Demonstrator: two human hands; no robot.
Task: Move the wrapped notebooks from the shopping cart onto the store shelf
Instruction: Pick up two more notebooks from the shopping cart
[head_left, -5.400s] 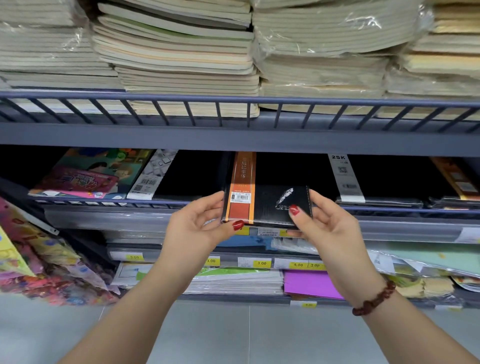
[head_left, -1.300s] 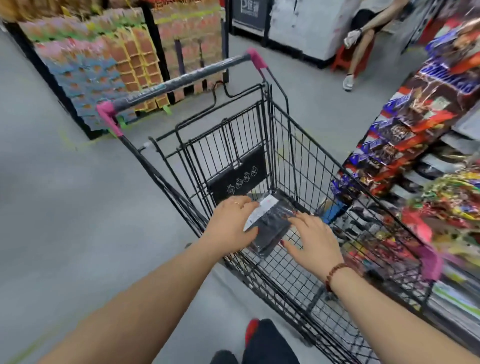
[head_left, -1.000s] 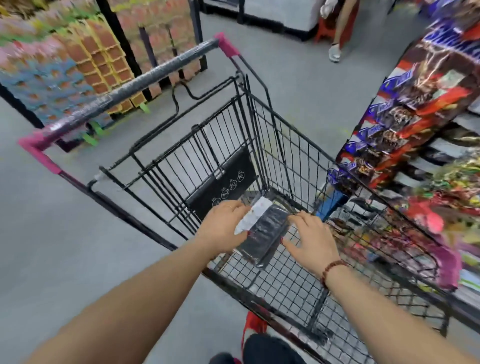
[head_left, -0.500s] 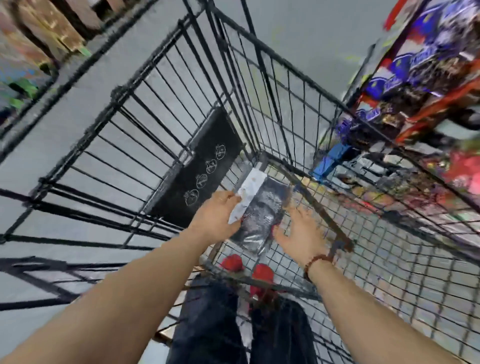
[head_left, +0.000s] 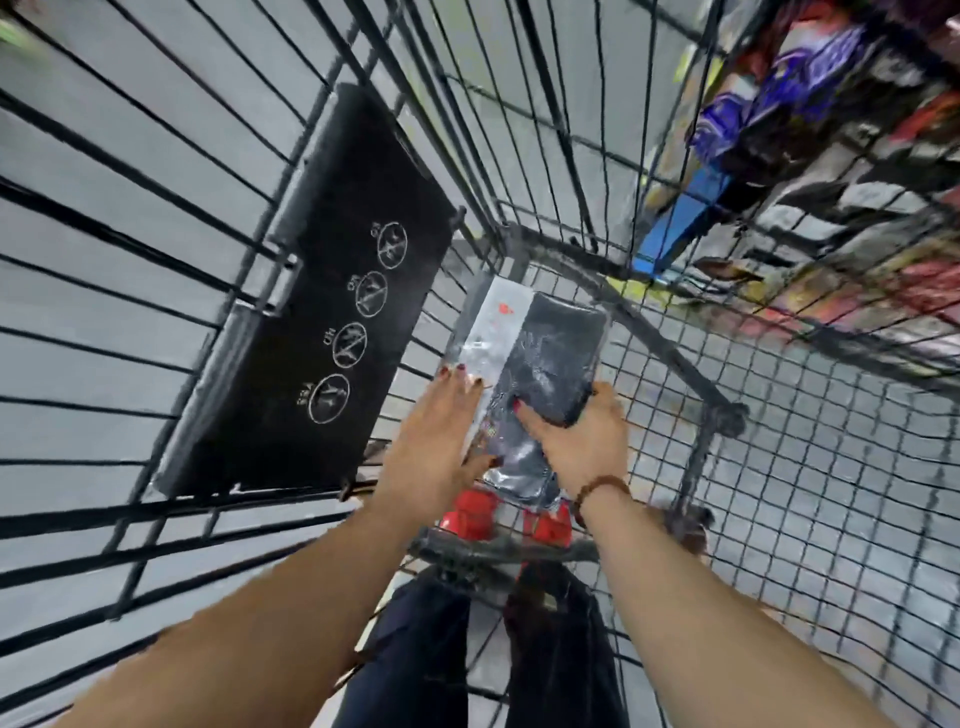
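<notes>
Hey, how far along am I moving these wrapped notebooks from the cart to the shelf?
Done: cannot tell; the notebook shelf is out of view. In hand: the wrapped notebook pack is down in the cart, right hand gripping its edge, left hand flat on its white strip. Left: lift it out and shelve it; no other pack shows.

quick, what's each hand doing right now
left hand: open, straight fingers laid on the left edge of the wrapped notebook pack
right hand: grips the pack's right edge, thumb on top
</notes>
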